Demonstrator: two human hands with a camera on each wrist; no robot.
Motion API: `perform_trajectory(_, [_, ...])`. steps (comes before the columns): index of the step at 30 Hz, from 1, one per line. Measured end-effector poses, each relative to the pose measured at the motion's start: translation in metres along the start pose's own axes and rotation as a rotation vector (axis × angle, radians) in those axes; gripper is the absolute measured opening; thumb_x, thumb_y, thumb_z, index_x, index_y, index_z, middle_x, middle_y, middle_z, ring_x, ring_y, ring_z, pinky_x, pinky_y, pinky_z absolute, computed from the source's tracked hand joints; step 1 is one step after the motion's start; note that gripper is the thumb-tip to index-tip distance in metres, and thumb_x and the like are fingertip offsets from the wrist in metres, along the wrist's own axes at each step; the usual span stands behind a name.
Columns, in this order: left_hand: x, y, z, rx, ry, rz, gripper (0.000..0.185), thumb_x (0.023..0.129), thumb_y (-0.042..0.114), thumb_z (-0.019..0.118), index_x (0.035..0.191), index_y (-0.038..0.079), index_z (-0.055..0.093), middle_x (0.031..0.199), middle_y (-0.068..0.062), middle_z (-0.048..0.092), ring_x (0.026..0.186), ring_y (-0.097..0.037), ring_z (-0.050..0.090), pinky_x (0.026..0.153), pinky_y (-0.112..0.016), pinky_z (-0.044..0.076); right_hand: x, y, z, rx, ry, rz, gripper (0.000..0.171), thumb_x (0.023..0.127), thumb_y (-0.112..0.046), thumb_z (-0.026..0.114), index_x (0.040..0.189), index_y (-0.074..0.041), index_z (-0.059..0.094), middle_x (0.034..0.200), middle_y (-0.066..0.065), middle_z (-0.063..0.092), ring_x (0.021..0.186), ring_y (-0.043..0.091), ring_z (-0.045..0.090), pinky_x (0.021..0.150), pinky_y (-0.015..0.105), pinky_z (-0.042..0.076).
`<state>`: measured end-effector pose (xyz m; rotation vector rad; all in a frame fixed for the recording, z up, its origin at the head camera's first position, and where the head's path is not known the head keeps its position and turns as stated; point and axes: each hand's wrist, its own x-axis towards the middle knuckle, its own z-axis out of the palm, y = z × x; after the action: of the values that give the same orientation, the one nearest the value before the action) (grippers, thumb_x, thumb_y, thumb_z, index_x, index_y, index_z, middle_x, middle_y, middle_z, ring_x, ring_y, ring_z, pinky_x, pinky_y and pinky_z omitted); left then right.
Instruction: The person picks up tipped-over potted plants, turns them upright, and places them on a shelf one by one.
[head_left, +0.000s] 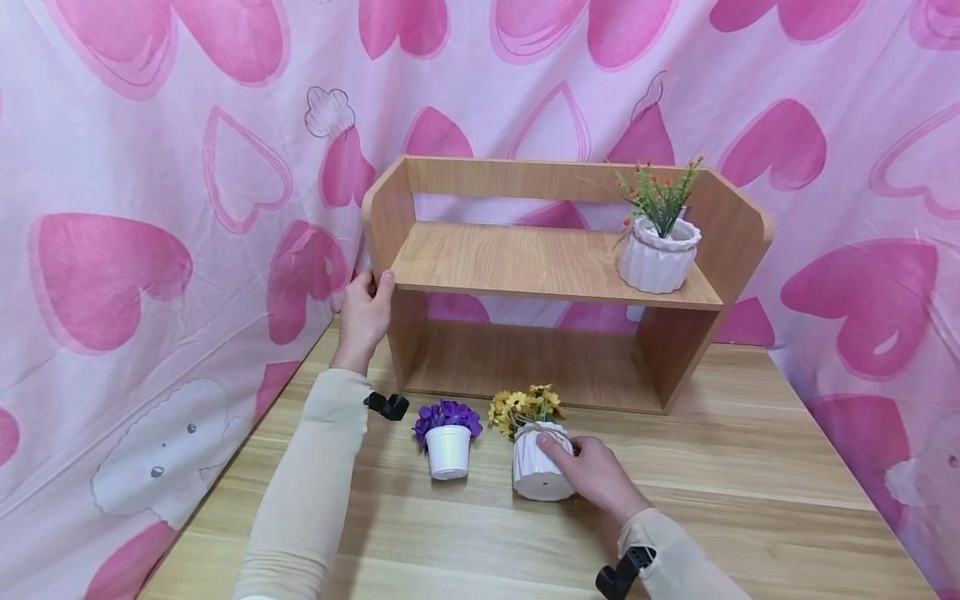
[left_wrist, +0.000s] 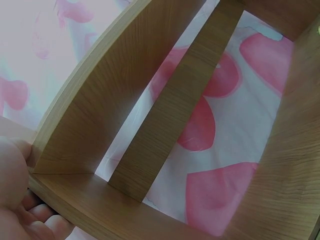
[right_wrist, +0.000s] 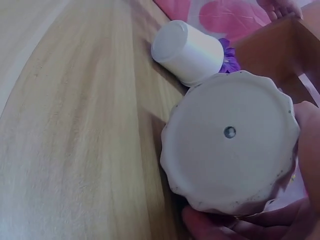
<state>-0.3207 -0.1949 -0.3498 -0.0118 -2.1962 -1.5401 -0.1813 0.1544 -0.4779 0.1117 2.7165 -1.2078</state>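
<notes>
A two-tier wooden shelf [head_left: 517,258] stands on the table. My left hand [head_left: 365,317] grips the front edge of its left side panel; in the left wrist view the thumb and fingers lie on either side of that panel's edge [left_wrist: 42,167]. My right hand [head_left: 596,471] holds a white fluted flowerpot [head_left: 542,467] with yellow flowers [head_left: 521,408]. This pot is tipped over, flowers toward the shelf, so its scalloped base [right_wrist: 230,145] with a small hole faces the right wrist camera. Left of it a smooth white pot [head_left: 448,454] with purple flowers [head_left: 447,417] also lies tipped toward the shelf.
On the upper board's right end stands a white pot [head_left: 658,258] with orange-red flowers and green stems. The wooden table [head_left: 780,483] reaches to a pink heart-patterned cloth [head_left: 247,167] hanging behind and on both sides.
</notes>
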Motion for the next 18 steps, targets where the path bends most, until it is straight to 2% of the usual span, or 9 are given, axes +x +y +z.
perform_trajectory(3, [0.000,-0.001,0.000,-0.006,0.000,0.004,0.049,0.112,0.032,0.054,0.149,0.001,0.062,0.150,-0.023,0.064,0.136,-0.033,0.061,0.123,-0.049,0.046,0.001,-0.003,-0.001,0.028,-0.017,0.022,0.071,0.099,-0.068,0.064,0.117,0.000,0.075,0.103,0.012,0.077,0.095,0.023,0.069,0.083,0.040,0.060])
perform_trajectory(7, [0.000,-0.002,-0.001,-0.005,0.003,0.001,0.049,0.112,0.033,0.054,0.149,0.002,0.062,0.150,-0.023,0.064,0.135,-0.034,0.062,0.123,-0.049,0.046,0.001,-0.008,-0.002,0.075,-0.043,0.046,0.062,0.100,-0.062,0.066,0.106,-0.001,0.075,0.095,0.010,0.073,0.086,0.021,0.064,0.071,0.032,0.053])
perform_trajectory(13, [0.001,-0.002,0.000,-0.005,-0.011,-0.008,0.049,0.112,0.035,0.055,0.148,0.002,0.063,0.149,-0.022,0.065,0.132,-0.032,0.062,0.121,-0.049,0.047,-0.001,-0.010,-0.001,0.103,-0.049,0.082,0.056,0.100,-0.056,0.068,0.106,-0.001,0.075,0.096,0.010,0.072,0.087,0.021,0.064,0.071,0.030,0.052])
perform_trajectory(18, [0.001,-0.002,0.000,-0.007,-0.004,-0.003,0.048,0.112,0.033,0.055,0.146,0.001,0.064,0.147,-0.023,0.066,0.131,-0.032,0.062,0.120,-0.049,0.048,0.000,-0.011,0.002,0.142,-0.059,0.111,0.063,0.100,-0.056,0.068,0.121,0.004,0.072,0.107,0.014,0.073,0.096,0.023,0.067,0.079,0.033,0.058])
